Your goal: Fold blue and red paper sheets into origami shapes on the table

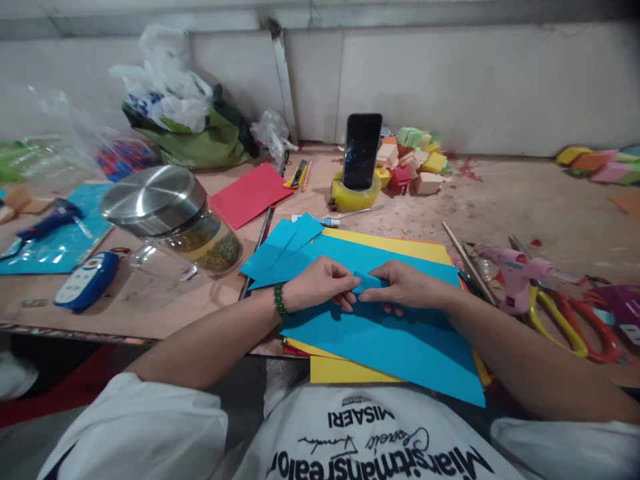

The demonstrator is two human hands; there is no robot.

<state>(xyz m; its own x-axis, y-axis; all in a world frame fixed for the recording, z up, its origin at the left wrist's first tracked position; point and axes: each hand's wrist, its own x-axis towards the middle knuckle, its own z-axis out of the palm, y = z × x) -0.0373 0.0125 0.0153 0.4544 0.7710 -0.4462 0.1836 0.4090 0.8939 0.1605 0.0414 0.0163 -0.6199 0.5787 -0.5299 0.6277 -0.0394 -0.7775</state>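
1. Left hand (323,283) and right hand (404,283) work close together, fingers pinching the small blue piece (371,283) above the large blue sheet (400,340); the two-ended grip presumably steadies it.
2. The sheet's near edge overhangs the table (500,193).
3. Phone (362,150) stands in a yellow tape roll (356,195), probably for viewing.
4. Jar (170,203) limits the left, glue gun (517,273) the right; wider room lies far right.

The small blue slip (370,283), partly hidden, is curled or folded, which is unclear, over the middle of the blue sheet (400,340), which lies flat, slanting nearer toward the right.
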